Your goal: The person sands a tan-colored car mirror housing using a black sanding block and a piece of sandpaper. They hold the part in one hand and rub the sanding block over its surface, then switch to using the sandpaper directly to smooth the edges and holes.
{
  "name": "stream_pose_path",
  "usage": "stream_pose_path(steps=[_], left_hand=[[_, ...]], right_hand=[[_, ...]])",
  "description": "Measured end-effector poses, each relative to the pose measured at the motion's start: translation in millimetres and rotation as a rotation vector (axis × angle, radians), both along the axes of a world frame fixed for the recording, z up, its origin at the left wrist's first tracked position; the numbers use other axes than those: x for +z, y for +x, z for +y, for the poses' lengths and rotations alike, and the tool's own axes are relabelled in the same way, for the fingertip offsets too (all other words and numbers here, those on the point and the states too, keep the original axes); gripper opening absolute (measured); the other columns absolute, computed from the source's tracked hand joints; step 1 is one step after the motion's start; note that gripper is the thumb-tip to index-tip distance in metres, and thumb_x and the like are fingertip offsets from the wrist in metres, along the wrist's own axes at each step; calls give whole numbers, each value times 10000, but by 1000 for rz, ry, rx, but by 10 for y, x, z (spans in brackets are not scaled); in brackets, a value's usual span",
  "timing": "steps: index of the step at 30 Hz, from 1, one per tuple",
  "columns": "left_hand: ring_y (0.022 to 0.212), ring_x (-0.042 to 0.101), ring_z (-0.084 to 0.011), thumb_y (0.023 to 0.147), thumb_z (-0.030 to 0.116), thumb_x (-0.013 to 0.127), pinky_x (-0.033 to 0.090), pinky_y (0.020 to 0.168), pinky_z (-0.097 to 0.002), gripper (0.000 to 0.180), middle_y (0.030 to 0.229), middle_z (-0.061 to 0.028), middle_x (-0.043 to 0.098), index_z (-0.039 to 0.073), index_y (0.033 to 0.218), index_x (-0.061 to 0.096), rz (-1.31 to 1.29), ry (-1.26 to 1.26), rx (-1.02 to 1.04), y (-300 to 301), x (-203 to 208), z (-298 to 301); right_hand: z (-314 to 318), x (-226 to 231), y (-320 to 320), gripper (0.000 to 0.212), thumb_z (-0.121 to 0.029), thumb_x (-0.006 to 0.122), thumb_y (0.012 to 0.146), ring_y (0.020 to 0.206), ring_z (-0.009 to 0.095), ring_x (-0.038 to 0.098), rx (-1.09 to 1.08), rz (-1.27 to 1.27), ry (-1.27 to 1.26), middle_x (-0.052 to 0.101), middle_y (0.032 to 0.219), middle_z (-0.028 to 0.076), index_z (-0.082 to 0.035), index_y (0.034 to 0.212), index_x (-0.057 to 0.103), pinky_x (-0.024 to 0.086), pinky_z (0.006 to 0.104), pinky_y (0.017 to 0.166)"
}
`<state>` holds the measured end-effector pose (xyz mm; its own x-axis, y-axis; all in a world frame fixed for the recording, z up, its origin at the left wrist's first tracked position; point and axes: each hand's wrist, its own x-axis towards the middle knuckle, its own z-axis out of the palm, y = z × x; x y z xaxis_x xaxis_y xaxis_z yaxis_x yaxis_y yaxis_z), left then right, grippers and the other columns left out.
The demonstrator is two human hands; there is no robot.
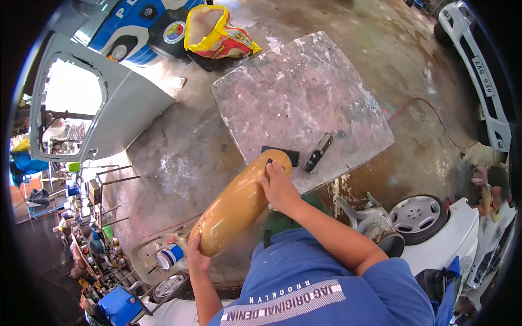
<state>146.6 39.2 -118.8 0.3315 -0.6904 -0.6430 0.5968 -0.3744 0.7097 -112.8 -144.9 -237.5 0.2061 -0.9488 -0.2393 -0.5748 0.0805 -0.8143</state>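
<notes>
A long, glossy tan part (235,202) with rounded ends lies slantwise before my body, its far end over the table's near edge. My left hand (199,255) grips the lower left end, thumb on top and fingers partly hidden. On the upper right end rests my right hand (278,187), fingers bent against the surface. A small dark piece (269,161) shows at its fingertips; its kind is too small to tell. Just beyond, a flat black block (288,156) lies partly hidden by the part. Beside it is a dark-handled, blade-like tool (318,152), touched by neither hand.
The square table (304,87) has a paint-spotted top. A yellow and red sack (220,35) stands behind it. A grey car door (117,100) is at left, near a striped can (169,255) and shelves of cans. A wheel (417,217) and red hose (416,99) lie right.
</notes>
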Motion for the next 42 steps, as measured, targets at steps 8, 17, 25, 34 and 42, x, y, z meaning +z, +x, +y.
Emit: stream_pose_path(steps=[8, 17, 25, 34, 42], left_hand=[[1267, 566, -320, 988, 243, 582, 471, 1062, -470, 534, 1399, -178, 559, -32, 1427, 453, 209, -87, 22, 298, -918, 300], [1327, 510, -336, 997, 309, 560, 420, 1111, -504, 549, 1458, -155, 511, 29, 1453, 438, 221, -138, -47, 474, -1233, 384], [1343, 493, -339, 1009, 334, 536, 420, 1108, -534, 552, 1476, -144, 490, 61, 1473, 417, 239, -80, -47, 491, -1235, 387], [1371, 461, -344, 1033, 323, 500, 411, 1110, -539, 527, 1489, -137, 482, 72, 1485, 405, 290, -131, -97, 524, -1154, 360], [1377, 457, -331, 1044, 344, 477, 378, 1138, -516, 532, 1505, -135, 466, 74, 1496, 394, 260, -70, -84, 517, -1302, 464]], right_hand=[[-335, -224, -10, 448, -289, 485, 1016, 1294, 453, 454, -9, 113, -6, 487, 1354, 326, 115, 1207, 516, 380, 507, 1077], [-3, 13, 156, 624, -368, 440, 1041, 1449, 414, 288, -39, 39, 23, 357, 1512, 313, 140, 1401, 408, 231, 445, 1206], [381, -91, 333, 638, -373, 446, 1043, 1494, 377, 251, 48, 142, -86, 298, 1575, 286, 119, 1445, 390, 201, 412, 1231], [154, -238, 292, 574, -359, 457, 1034, 1392, 476, 361, -21, 145, -113, 399, 1465, 355, 138, 1320, 481, 277, 497, 1185], [-290, -462, 41, 614, -367, 418, 1049, 1426, 453, 337, -20, 113, 65, 356, 1521, 324, 139, 1397, 438, 269, 469, 1197]])
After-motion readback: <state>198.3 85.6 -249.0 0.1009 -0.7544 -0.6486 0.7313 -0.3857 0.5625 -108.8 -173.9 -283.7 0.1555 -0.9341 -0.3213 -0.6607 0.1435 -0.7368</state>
